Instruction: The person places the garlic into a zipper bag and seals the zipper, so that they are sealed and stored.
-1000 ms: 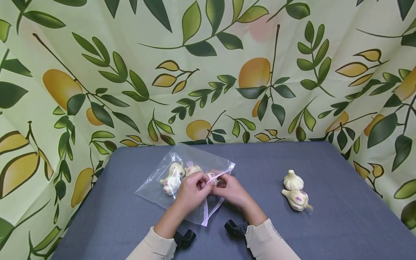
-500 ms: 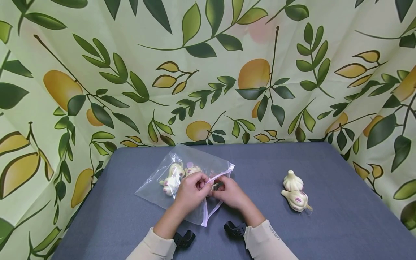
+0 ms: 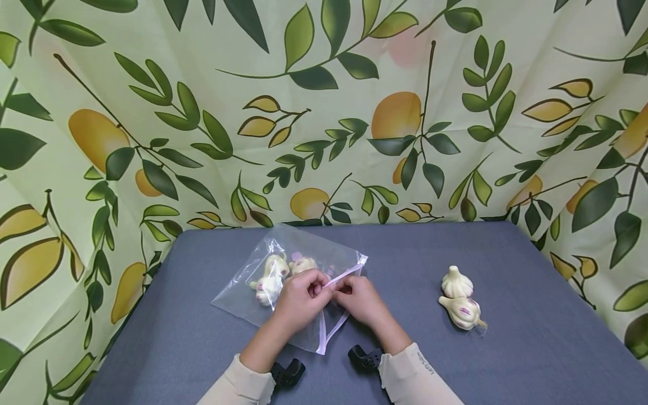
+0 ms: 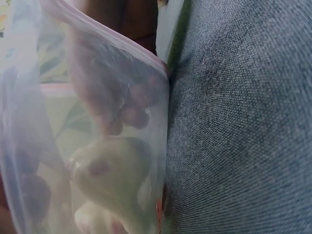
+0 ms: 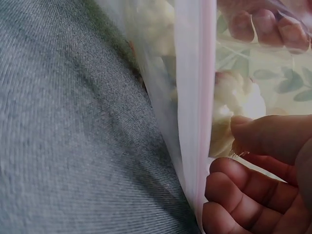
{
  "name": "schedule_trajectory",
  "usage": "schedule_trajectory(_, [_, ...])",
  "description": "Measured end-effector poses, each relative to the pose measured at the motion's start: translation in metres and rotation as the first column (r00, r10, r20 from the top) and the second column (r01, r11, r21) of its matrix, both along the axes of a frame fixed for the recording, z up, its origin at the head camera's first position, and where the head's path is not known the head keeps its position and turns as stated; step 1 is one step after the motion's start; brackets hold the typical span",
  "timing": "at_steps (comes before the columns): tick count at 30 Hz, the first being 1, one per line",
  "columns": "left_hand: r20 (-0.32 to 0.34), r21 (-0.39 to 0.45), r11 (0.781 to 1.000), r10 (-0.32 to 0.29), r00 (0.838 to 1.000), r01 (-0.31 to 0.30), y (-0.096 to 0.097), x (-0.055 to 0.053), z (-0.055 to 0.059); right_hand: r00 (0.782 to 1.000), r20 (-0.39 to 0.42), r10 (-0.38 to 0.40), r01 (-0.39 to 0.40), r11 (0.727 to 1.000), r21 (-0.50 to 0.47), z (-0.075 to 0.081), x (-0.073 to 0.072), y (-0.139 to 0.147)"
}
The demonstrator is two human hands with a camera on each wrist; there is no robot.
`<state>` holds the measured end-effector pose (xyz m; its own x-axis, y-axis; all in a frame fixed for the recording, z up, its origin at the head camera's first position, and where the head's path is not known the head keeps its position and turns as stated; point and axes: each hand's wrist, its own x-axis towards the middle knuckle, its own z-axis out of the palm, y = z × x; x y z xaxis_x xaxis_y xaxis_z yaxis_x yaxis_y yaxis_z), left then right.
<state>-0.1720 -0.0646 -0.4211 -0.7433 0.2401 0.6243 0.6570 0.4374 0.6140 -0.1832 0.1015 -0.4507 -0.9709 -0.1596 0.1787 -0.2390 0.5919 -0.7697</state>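
Observation:
In the head view a clear zip bag (image 3: pixel 324 332) with a pale pink-white seal strip lies on the table, garlic bulbs (image 3: pixel 268 289) inside it. My left hand (image 3: pixel 298 298) pinches its rim near the middle of the mouth. At that opening is my right hand (image 3: pixel 361 301), fingers curled and close to the left fingertips. The right wrist view shows its thumb (image 5: pixel 268 134) over the root end of a garlic bulb (image 5: pixel 241 109), behind the seal strip, the index finger behind it. Through the film in the left wrist view, fingertips touch a bulb (image 4: pixel 114 168).
Two more garlic bulbs (image 3: pixel 458 283) lie together at the right on the grey-blue tabletop (image 3: pixel 405 247). A leaf-and-fruit patterned cloth (image 3: pixel 324 112) hangs behind and along the sides. Black wrist devices (image 3: pixel 287 372) sit by both sleeves.
My right hand shifts slightly at the bag mouth, and the bulb visible between its fingers before is now hidden in the head view. My left hand keeps its grip on the rim.

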Motion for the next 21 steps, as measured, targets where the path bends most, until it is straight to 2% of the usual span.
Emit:
schedule_trajectory(8, [0.005, -0.024, 1.000, -0.007, 1.000, 0.008, 0.001, 0.001, 0.000, 1.000, -0.001, -0.016, 0.015, 1.000, -0.026, 0.001, 0.001, -0.005])
schedule_trajectory(17, [0.004, -0.016, 1.000, -0.009, 1.000, 0.009, 0.002, 0.001, -0.001, 0.996, -0.041, 0.083, -0.083, 0.996, -0.015, -0.001, 0.007, -0.017])
schedule_trajectory(21, [0.003, -0.011, 1.000, -0.007, 1.000, 0.007, 0.002, 0.001, -0.002, 0.991, -0.022, 0.129, -0.130, 0.991, -0.041, -0.003, 0.009, -0.021])
